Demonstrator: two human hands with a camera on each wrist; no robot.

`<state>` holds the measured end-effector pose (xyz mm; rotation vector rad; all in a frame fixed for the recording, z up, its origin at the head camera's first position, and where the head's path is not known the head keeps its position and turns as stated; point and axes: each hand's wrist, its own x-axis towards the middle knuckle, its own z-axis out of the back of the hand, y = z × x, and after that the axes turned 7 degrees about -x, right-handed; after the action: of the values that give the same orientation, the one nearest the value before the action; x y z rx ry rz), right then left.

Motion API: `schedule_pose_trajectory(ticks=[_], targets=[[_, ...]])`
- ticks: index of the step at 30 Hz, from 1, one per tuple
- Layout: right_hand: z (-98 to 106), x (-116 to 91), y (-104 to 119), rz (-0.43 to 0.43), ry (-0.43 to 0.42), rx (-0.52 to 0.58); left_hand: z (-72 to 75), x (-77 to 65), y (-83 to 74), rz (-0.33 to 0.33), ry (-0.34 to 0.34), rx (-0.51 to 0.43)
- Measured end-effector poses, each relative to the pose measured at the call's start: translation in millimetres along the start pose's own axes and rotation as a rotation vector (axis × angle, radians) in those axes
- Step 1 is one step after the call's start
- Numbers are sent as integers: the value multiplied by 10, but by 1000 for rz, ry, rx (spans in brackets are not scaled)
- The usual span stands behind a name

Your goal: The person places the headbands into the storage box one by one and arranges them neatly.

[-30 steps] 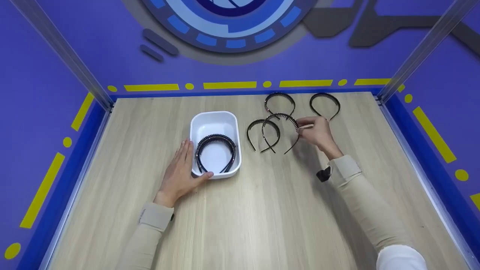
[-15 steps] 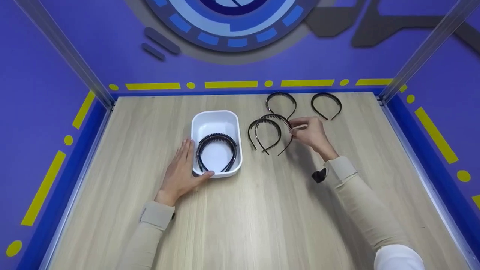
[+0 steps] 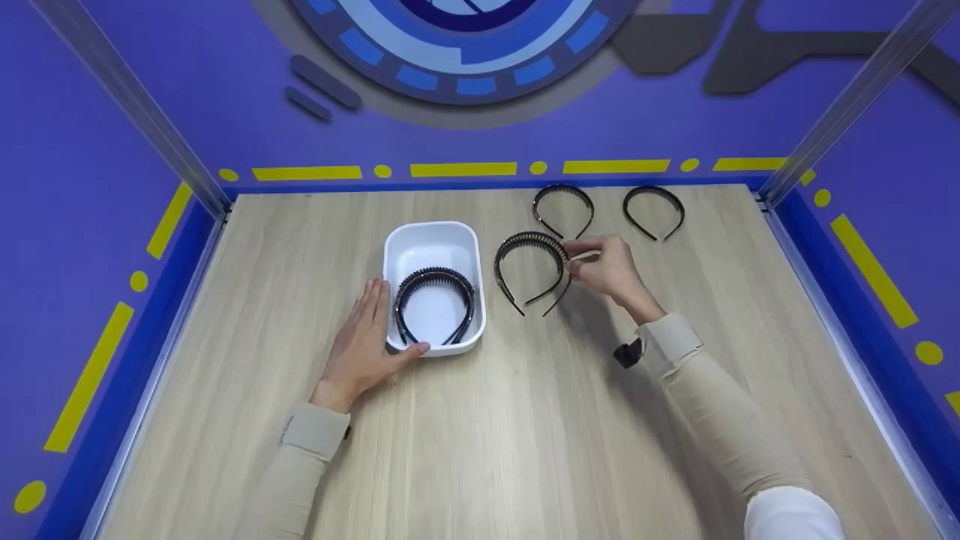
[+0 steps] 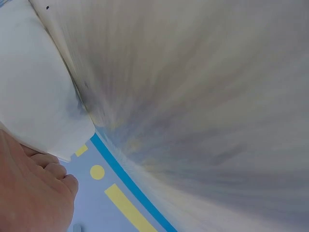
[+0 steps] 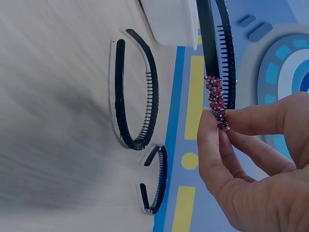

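Observation:
My left hand (image 3: 364, 352) rests along the left wall of a white plastic bin (image 3: 429, 225), its fingers straight and the thumb over the near rim. Black toothed headbands (image 3: 435, 273) lie stacked inside the bin. Right of it, my right hand (image 3: 606, 271) pinches another black toothed headband by its side, between thumb and fingertips. The right wrist view shows pink and silver beads (image 5: 216, 96) on the held headband. In the head view it overlaps a further headband (image 5: 153, 82) lying on the table. The left wrist view shows little beyond the bin's outside and some fingers.
Two more black headbands lie near the table's back edge, one headband (image 3: 562, 187) behind my right hand and one headband (image 3: 654, 189) further right. Blue-purple panels (image 3: 465, 142) with yellow marks enclose the wooden table (image 3: 480, 450) at the back and sides.
My right hand has moved left with the held headband, which now overlaps the headband on the table almost fully in the head view. My left hand stays on the bin.

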<state>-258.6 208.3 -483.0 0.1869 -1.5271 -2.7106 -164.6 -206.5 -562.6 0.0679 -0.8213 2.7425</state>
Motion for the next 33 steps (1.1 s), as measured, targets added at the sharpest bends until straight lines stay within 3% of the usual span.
schedule_pose_trajectory(ticks=[18,25,33], targets=[[-190,-25,86,62,24,-37,-1,-6,-6,8,8,-2],[-268,-30,91,109,5,-110,0,-6,-2,0,2,8],[-364,-33,144,97,22,-96,0,2,1,-4,3,13]])
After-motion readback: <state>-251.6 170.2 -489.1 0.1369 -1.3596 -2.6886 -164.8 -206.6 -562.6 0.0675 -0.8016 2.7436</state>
